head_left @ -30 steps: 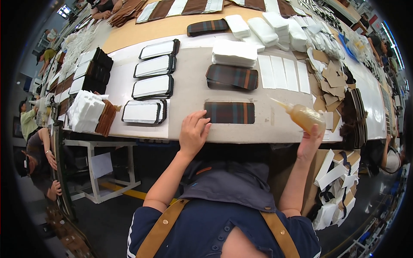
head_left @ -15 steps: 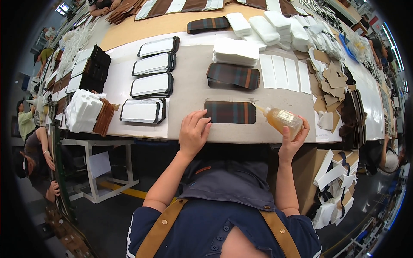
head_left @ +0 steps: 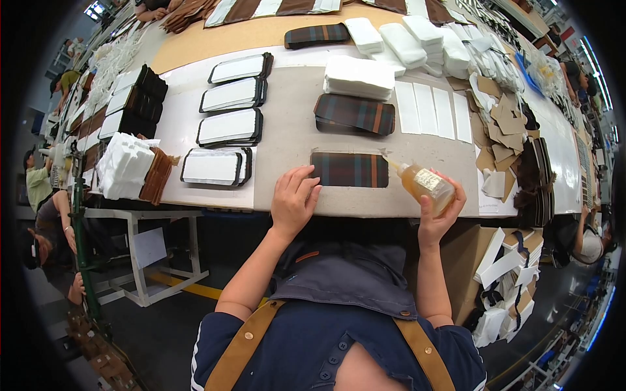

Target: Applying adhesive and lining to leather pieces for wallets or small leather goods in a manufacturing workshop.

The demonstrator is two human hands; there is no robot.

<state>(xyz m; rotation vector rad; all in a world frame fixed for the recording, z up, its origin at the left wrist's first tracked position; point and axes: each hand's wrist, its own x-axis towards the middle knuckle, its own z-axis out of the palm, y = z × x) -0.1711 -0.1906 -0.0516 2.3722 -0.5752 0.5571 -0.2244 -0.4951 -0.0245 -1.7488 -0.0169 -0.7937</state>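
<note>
A dark plaid fabric piece (head_left: 349, 170) with an orange stripe lies flat near the table's front edge. My left hand (head_left: 295, 199) rests at its left end, fingers stretched out and grasping nothing, the fingertips touching or just beside the edge. In my right hand (head_left: 443, 210) is a clear squeeze bottle (head_left: 427, 186) of amber liquid. The bottle is tilted, with its thin nozzle pointing up and left at the piece's upper right corner; whether the tip touches the fabric I cannot tell. A pile of plaid pieces (head_left: 354, 115) lies just beyond, below a stack of white pads (head_left: 358, 77).
Several stacks of white-topped, black-edged panels (head_left: 228, 127) stand to the left. White strips (head_left: 425, 109) and cardboard scraps (head_left: 505, 124) lie to the right. A scrap-filled box (head_left: 505, 280) stands below the table at the right. Other people are at the sides.
My right hand and the bottle have shifted slightly left, and the bottle leans a little steeper. My left hand and the plaid piece stay nearly in place.
</note>
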